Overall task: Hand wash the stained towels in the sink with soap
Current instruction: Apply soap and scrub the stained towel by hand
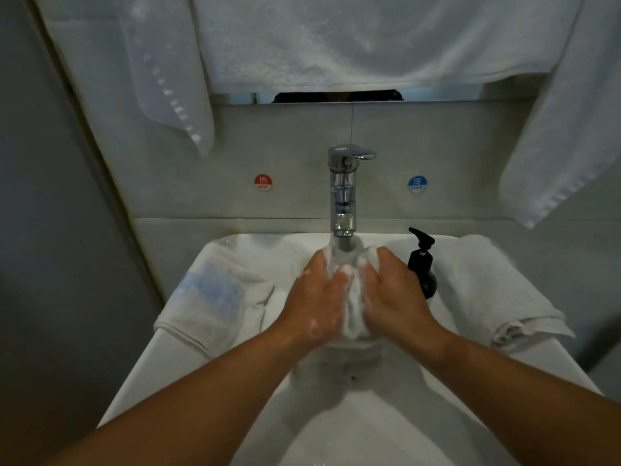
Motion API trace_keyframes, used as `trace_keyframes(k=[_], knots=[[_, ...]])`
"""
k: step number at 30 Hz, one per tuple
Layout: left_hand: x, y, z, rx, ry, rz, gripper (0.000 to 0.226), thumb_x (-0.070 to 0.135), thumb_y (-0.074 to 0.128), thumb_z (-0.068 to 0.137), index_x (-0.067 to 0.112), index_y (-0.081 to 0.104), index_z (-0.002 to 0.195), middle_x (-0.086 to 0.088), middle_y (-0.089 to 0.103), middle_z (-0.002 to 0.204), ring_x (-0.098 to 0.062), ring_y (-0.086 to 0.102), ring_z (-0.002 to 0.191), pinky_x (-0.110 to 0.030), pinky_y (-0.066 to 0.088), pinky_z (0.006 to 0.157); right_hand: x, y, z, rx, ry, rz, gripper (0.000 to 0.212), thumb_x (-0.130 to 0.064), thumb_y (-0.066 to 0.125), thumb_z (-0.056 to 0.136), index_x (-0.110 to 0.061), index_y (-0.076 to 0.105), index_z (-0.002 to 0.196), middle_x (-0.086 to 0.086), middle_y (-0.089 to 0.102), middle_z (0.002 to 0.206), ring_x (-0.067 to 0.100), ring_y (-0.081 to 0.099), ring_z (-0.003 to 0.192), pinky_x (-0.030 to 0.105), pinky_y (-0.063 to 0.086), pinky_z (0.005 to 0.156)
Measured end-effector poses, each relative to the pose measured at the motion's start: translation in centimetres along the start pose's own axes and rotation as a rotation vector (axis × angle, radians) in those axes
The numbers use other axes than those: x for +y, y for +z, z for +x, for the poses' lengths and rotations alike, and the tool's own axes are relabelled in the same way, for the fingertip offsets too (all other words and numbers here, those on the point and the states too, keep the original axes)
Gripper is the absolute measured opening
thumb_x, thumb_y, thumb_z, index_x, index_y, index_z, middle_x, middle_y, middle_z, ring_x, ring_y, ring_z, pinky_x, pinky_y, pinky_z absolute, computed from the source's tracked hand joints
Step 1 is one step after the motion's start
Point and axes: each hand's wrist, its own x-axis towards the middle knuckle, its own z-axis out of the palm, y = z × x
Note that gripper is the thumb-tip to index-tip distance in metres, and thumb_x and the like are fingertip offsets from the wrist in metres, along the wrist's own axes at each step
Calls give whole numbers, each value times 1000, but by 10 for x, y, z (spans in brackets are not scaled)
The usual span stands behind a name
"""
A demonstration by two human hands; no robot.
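You are scrubbing: your left hand (319,297) and right hand (391,292) squeeze a soapy white towel (353,311) between them, under the tap (343,193) over the sink (188,358). Next I'd judge it needs rinsing; the blue-stained towel (211,301) waits on the left rim.

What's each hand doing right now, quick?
Left hand: gripping the soapy towel under the faucet.
Right hand: gripping the same towel from the other side.

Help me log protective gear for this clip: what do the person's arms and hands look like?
The left forearm and right forearm are bare: no sleeve, glove or watch in view, no rings visible. White soap suds fleck the left hand and the right hand, which look wet.
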Motion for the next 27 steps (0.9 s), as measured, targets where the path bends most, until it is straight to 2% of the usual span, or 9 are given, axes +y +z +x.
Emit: trace_keyframes(k=[3, 7, 11, 14, 17, 19, 22, 24, 27], knots=[[-18, -19, 13, -9, -50, 126, 14, 27, 51, 103, 22, 61, 112, -1, 70, 107, -22, 66, 101, -43, 55, 90, -5, 0, -4, -182, -113, -4, 18, -41, 54, 100, -23, 60, 101, -4, 69, 88, 14, 67, 82, 39, 56, 74], [-35, -65, 29, -218, -207, -27, 15, 7, 76, 88, 9, 75, 103, -10, 77, 101, -27, 72, 97, -43, 58, 90, 4, -21, 11, -357, 17, -131, 25, -43, 69, 90, -18, 69, 92, -1, 73, 86, 19, 70, 81, 40, 56, 74], [-52, -73, 30, -413, -404, 367, 45, 28, 93, 70, 2, 75, 102, -18, 77, 99, -35, 73, 97, -47, 61, 86, 14, -21, 5, -590, 107, -601, 37, -48, 68, 91, -14, 62, 105, 1, 64, 97, 19, 61, 87, 30, 48, 75], [-49, -62, 28, -380, -284, 708, 90, 39, 90, 71, 11, 47, 144, -14, 64, 131, -31, 63, 117, -37, 54, 94, 13, -18, -1, -501, 84, -717, 52, -45, 69, 91, -13, 48, 126, 4, 60, 104, 19, 57, 88, 32, 51, 78], [-42, -58, 24, -409, 6, 677, 127, 37, 94, 65, 28, 11, 161, -8, 35, 155, -26, 39, 141, -35, 37, 114, 10, -14, -5, -386, -65, -740, 69, -43, 71, 86, -16, 35, 138, 4, 53, 120, 23, 59, 98, 36, 54, 81], [-45, -50, 20, -538, 95, 770, 108, 38, 93, 65, 26, 33, 154, -1, 43, 151, -20, 43, 136, -25, 36, 111, 12, -10, -6, -370, -189, -783, 89, -49, 75, 81, -18, 25, 147, 4, 42, 137, 24, 54, 111, 34, 51, 82], [-52, -37, 19, -591, 26, 876, 54, 46, 84, 75, 26, 57, 116, 3, 61, 116, -20, 60, 109, -26, 45, 88, 18, -6, -4, -445, -286, -720, 105, -49, 81, 76, -23, 18, 156, -3, 32, 153, 22, 43, 133, 36, 48, 100], [-51, -34, 21, -548, 76, 938, 35, 51, 75, 82, 28, 56, 100, 4, 62, 102, -22, 61, 99, -30, 45, 81, 24, 1, -1, -498, -322, -779, 78, -48, 79, 79, -29, 41, 143, -2, 48, 142, 21, 52, 126, 34, 48, 95], [-44, -32, 23, -504, 157, 1017, 28, 45, 66, 90, 26, 59, 110, -2, 67, 106, -26, 61, 96, -32, 46, 81, 28, -2, 3, -485, -291, -766, 32, -46, 75, 84, -27, 56, 102, 0, 65, 107, 24, 64, 98, 30, 46, 73]])
